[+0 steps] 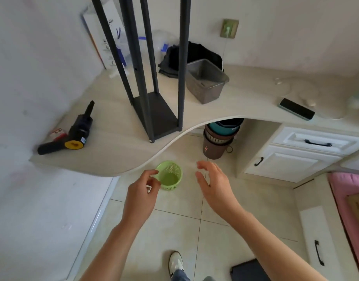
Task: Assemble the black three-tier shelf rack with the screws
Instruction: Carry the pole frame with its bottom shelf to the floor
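four rack (154, 110) posts upright; left hand (141, 191) fingers pinch small clear piece; right hand (214, 184) relaxed.

Left hand (141, 192): bare forearm extended forward, fingers curled, pinching something small and pale. Right hand (214, 184): forearm extended, fingers spread, relaxed, empty.

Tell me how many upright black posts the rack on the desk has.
4 posts, one at each corner of the rack's base: back-left, front-left, back-right, front-right. Their tops are out of frame.
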Demonstrator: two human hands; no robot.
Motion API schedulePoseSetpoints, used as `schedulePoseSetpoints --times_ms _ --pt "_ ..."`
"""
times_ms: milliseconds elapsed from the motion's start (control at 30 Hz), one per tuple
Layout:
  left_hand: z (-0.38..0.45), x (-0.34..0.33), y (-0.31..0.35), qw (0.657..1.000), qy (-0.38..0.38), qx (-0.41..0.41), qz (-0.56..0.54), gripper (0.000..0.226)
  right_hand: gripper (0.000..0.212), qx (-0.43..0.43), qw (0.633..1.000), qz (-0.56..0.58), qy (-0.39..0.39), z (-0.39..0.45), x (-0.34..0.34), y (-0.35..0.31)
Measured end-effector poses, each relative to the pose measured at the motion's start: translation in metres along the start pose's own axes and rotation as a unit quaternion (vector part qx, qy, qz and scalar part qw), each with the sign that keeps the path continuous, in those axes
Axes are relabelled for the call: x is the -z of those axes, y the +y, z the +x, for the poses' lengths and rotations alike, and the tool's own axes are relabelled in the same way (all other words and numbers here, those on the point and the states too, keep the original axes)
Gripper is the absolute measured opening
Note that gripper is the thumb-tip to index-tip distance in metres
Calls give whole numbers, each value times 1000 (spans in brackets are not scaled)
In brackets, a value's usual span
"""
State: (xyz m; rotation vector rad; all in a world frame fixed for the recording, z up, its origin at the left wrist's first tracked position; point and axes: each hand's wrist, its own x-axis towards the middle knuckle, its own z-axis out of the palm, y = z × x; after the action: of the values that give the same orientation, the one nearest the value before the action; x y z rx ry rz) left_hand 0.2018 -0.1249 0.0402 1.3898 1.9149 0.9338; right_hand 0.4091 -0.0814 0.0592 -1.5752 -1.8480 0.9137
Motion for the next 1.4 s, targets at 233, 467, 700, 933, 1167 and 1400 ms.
schedulePoseSetpoints --times_ms 233,467,700,933,1167,1400 --pt "71 29 32 997 61 -48 -21 27 27 19 999 26 15 74 11 -35" --pt "139 37 76 982 165 -75 -50 25 30 59 996 61 24 159 45 -63" --pt "198 36 123 956 278 -83 -35 47 46 110 989 78 57 232 73 -85" --pt "235 40 162 933 319 -114 -122 38 55 156 977 134 64 288 88 -111" --pt "256 40 170 916 338 -146 -163 25 43 163 968 188 18 320 85 -121" --pt "270 44 171 904 348 -188 -163 11 22 178 951 254 -10 331 77 -127"
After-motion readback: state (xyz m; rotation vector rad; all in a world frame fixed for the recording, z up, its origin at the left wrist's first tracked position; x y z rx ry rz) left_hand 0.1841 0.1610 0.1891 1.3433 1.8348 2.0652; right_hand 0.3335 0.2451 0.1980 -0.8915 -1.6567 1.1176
